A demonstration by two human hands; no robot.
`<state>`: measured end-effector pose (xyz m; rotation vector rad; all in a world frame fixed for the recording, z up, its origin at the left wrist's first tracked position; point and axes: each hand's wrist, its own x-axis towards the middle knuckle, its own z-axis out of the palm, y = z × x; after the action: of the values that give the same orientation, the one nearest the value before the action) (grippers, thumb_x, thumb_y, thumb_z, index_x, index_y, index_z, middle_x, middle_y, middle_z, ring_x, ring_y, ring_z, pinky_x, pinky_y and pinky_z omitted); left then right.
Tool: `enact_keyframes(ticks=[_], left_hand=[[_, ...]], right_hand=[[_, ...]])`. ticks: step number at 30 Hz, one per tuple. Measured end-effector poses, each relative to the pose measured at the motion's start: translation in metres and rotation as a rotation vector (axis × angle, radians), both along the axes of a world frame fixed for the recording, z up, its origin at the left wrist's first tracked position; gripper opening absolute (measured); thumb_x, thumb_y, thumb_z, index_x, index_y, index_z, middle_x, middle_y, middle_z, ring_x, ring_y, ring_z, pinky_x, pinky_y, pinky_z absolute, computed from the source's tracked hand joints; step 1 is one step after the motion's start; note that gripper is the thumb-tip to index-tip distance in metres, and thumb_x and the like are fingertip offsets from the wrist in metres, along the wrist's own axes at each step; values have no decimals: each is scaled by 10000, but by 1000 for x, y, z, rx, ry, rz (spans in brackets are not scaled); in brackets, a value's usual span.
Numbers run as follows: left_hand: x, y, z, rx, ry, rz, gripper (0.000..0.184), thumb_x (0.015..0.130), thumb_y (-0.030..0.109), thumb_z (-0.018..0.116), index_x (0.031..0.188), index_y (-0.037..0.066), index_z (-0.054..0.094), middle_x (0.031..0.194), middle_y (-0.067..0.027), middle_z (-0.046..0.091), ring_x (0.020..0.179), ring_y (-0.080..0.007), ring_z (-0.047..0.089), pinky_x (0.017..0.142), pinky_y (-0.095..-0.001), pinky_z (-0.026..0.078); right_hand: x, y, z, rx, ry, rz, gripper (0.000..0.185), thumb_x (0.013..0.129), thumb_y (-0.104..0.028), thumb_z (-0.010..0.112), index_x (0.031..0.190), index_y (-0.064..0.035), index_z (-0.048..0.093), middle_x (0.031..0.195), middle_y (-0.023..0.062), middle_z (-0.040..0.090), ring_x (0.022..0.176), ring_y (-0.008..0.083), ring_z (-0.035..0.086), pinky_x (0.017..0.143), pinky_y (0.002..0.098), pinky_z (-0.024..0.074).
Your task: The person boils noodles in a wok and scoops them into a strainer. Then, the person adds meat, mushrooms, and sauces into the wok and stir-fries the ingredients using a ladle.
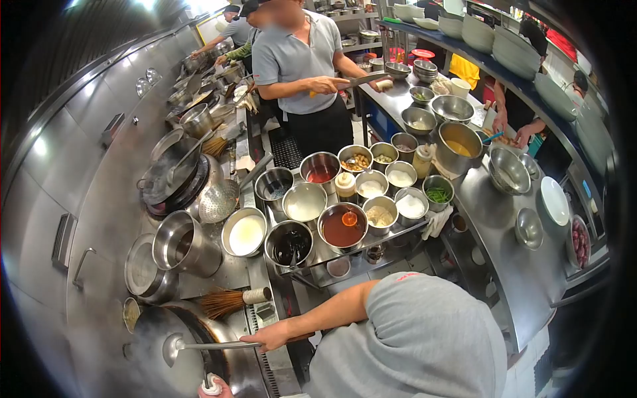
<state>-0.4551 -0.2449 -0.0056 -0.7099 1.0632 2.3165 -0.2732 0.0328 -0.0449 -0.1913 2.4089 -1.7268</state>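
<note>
My right hand [271, 335] is closed around the handle of a long metal ladle [174, 348], whose bowl is over a steaming wok [159, 379] at the lower left. At the bottom edge, my left hand [222, 390] is partly cut off; it grips a folded white cloth [212, 385] against the wok's near rim, by what looks like a loop handle. Steam blurs the wok's contents. Just beyond the wok lies a bamboo wok brush [229, 303] with a wrapped handle.
Several steel pots of sauces and seasonings [342, 225] stand ahead, beside a pot of pale liquid [243, 231]. A perforated strainer [219, 201] and a second wok [176, 174] are farther along the stove. A co-worker [302, 73] holds a cleaver [365, 80]; other people work behind.
</note>
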Motion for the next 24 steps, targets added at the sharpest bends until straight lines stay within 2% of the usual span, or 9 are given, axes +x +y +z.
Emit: enact_keyframes(ticks=[2, 5, 11, 18, 24], left_hand=[[-6, -4, -5, 17, -10, -16, 255, 893, 175, 449, 1013, -5, 584, 894, -172, 625, 851, -328, 621, 700, -433, 565], [-10, -8, -13, 3, 0, -1, 265, 884, 174, 446, 1020, -10, 580, 915, -176, 630, 873, -326, 625, 709, -427, 567], [0, 2, -2, -17, 5, 4, 246, 880, 173, 441, 979, -12, 570, 881, -168, 616, 842, -321, 618, 680, -411, 559], [0, 2, 3, -8, -1, -31, 189, 870, 167, 456, 915, 12, 554, 824, -150, 595, 789, -307, 605, 645, -404, 547], [7, 1, 1, -9, 44, -27, 191, 872, 190, 472, 910, 27, 566, 808, -135, 597, 765, -307, 602, 642, -411, 546]], right_hand=[[0, 2, 3, 3, -29, 8, 736, 866, -189, 571, 1459, 2, 180, 1276, 329, 485, 1174, 416, 507, 975, 432, 407], [-1, 3, -2, 41, 14, 10, 743, 899, -192, 564, 1473, -23, 123, 1155, 335, 553, 1104, 445, 533, 928, 453, 413], [-5, 1, -16, 5, 33, -1, 727, 876, -212, 569, 1451, 2, 180, 1193, 333, 537, 1105, 437, 542, 926, 458, 427], [-8, -4, -32, -4, 94, -17, 733, 874, -201, 571, 1456, -5, 171, 1158, 329, 556, 1082, 436, 553, 904, 463, 427], [2, 2, -6, 37, 20, -11, 741, 867, -165, 577, 1457, 2, 160, 1067, 337, 585, 1025, 452, 568, 867, 473, 429]])
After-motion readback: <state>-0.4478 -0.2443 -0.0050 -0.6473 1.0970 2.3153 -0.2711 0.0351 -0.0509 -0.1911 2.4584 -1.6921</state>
